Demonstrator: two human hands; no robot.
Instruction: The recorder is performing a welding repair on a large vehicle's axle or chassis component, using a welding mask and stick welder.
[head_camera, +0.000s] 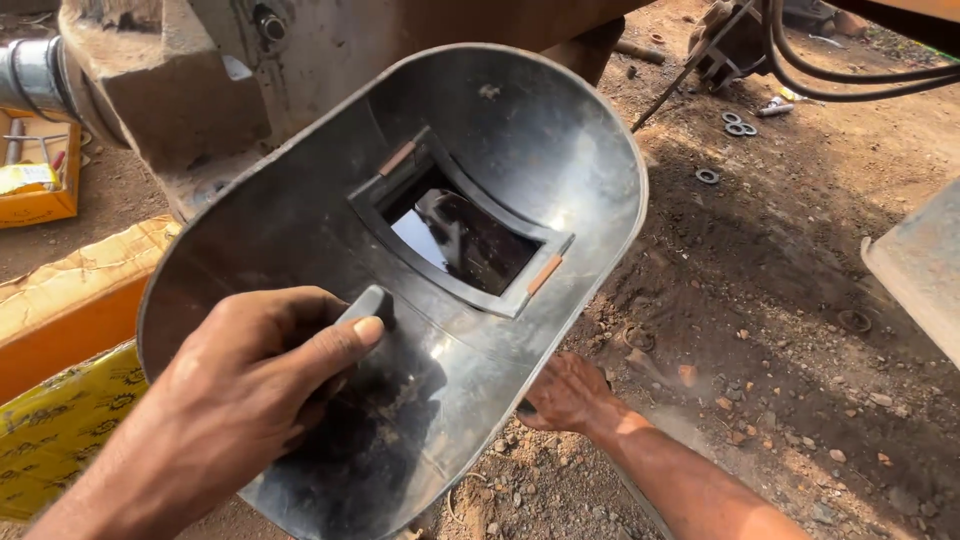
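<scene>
My left hand (265, 365) grips the inner handle of a dark hand-held welding shield (520, 130), seen from its hollow inside, with a dark rectangular glass window (465, 240) in a raised frame. The shield fills the middle of the view and tilts up to the right. My right hand (570, 395) sticks out from behind the shield's lower edge, low over the dirt. Its fingers are hidden by the shield, so what it holds cannot be seen.
Rusty heavy metal machinery (180, 90) stands behind the shield. Orange and yellow cardboard boxes (60, 320) lie at left. Metal washers (738, 126) and black cables (850, 70) lie on the stony dirt ground (800, 330) at upper right. A grey metal edge (920, 265) juts in at right.
</scene>
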